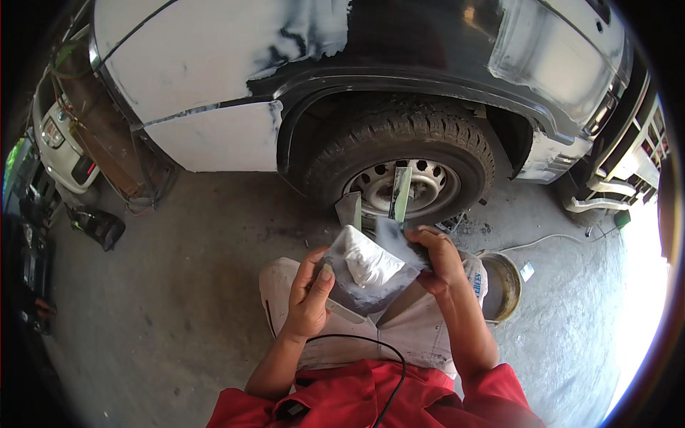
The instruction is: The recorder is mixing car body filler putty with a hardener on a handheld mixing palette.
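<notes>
My left hand (316,294) grips the left edge of a dark, flat mixing plate (369,305), its thumb on top. A mound of white paste (369,262), which looks like body filler, sits on the plate. In my right hand (439,251) is a thin grey spreader (396,241), blurred, reaching over the plate's far right side beside the paste. Just beyond the plate, a greenish strip-like blade (400,195) and a wider grey-green blade (350,209) stand up in front of the wheel. The plate hides their lower ends.
A tyre on a steel wheel (401,184) sits under a dark fender (406,48) patched with white. To my right are a round bucket (500,283) and a hose (546,239). At left stand a black object (99,227) and a white vehicle (61,139).
</notes>
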Tool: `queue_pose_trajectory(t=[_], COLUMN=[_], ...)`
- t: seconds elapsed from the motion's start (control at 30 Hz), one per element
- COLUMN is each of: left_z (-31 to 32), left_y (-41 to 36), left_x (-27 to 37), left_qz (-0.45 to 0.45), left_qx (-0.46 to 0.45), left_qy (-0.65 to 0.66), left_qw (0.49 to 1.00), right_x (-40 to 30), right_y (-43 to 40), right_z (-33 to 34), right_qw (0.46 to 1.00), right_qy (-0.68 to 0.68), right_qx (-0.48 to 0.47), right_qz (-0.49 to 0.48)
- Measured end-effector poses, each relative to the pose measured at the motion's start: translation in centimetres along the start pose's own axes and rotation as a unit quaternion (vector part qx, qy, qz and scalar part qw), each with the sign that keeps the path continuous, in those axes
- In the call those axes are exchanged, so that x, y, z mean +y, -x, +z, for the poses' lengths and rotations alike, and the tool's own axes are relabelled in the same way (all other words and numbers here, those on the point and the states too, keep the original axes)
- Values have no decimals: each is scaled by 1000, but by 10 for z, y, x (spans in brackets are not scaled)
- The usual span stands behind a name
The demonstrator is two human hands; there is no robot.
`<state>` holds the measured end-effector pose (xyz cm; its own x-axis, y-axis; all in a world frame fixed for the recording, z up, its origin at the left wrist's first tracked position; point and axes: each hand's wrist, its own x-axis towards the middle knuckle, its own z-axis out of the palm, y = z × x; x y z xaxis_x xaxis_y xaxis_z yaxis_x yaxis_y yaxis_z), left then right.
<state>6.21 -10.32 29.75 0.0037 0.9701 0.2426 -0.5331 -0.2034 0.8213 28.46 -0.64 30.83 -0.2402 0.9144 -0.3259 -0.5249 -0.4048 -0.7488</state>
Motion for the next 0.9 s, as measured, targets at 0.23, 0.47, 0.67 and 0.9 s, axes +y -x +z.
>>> queue_pose_trajectory(t=[0.23,0.47,0.67,0.9], left_z=[-6,8,4,13], left_y=[-14,-4,-2,-7], left_x=[11,-13,-10,-3], left_qz=[94,125,79,71], left_qx=[84,54,-97,15], left_qy=[-36,-102,-382,-109], left_qw=[991,985,916,991], right_x=[-19,23,13,-13], right_y=[37,53,61,41], right_z=[8,36,41,24], right_qw=[971,987,978,782], right_qy=[-76,4,-56,221], right_qx=[43,25,-37,-139], right_qz=[-222,-158,-199,-566])
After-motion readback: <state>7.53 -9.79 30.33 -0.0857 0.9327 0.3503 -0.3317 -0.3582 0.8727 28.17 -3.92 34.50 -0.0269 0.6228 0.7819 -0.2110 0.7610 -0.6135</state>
